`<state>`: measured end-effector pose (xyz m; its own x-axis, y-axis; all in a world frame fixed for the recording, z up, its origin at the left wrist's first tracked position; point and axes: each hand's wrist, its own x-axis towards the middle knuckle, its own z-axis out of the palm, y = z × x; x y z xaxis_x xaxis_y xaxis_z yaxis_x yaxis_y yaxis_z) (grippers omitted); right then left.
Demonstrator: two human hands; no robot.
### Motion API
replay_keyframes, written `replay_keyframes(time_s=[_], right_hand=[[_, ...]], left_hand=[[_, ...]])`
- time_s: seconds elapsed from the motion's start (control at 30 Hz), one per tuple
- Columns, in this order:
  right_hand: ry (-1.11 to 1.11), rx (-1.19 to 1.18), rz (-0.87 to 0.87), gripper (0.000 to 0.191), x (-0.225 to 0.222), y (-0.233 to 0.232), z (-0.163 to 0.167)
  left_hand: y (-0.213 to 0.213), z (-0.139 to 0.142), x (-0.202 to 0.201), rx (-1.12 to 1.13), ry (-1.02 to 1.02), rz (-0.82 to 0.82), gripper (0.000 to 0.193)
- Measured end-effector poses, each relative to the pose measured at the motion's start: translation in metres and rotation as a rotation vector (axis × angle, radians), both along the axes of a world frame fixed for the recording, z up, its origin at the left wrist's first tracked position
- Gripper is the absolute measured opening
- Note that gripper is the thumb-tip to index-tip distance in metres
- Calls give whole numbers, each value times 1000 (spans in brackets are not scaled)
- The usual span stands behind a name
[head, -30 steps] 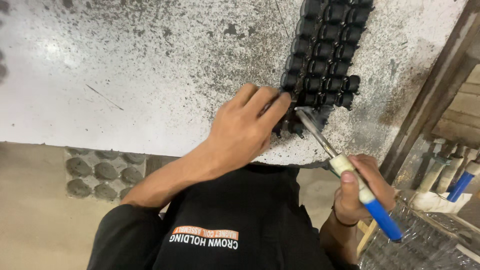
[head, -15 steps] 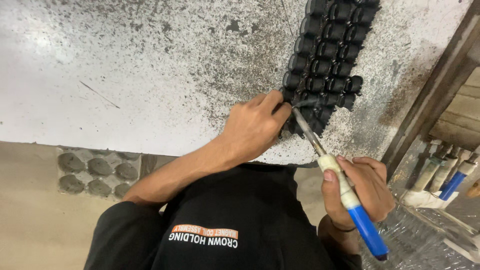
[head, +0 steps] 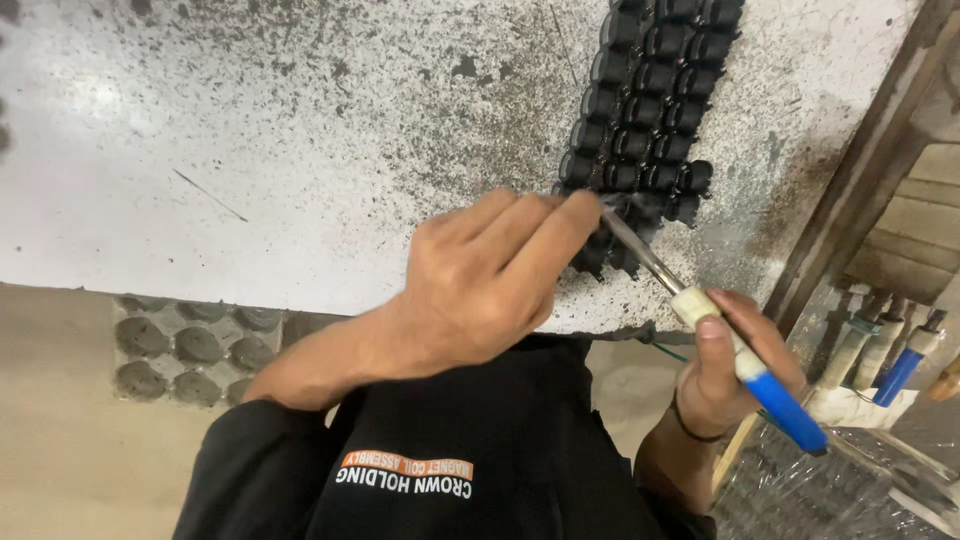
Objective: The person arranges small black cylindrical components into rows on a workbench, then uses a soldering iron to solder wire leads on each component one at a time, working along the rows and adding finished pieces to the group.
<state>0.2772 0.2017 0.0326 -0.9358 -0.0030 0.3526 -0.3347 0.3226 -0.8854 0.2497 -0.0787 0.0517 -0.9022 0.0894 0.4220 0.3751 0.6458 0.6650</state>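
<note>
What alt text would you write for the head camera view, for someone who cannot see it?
A person's left hand presses on a cluster of small black cylindrical parts lying on a speckled white worktable. The right hand holds a blue-and-white-handled tool, its metal tip meeting the parts at the left fingertips.
</note>
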Motion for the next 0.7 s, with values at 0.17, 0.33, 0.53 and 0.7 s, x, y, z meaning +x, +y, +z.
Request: replay_keyframes(time_s=[0.17, 0.33, 0.53, 0.7], right_hand=[[87, 40, 3, 25, 2, 17, -31], [65, 86, 31, 27, -3, 9, -20], [-9, 520, 83, 23, -10, -19, 28], [32, 783, 198, 19, -26, -37, 58]], left_hand=[[16, -38, -33, -86, -86, -38, 33], [31, -74, -25, -77, -195, -92, 24], [36, -81, -26, -29, -211, -112, 25], [39, -88, -27, 64, -208, -110, 18]])
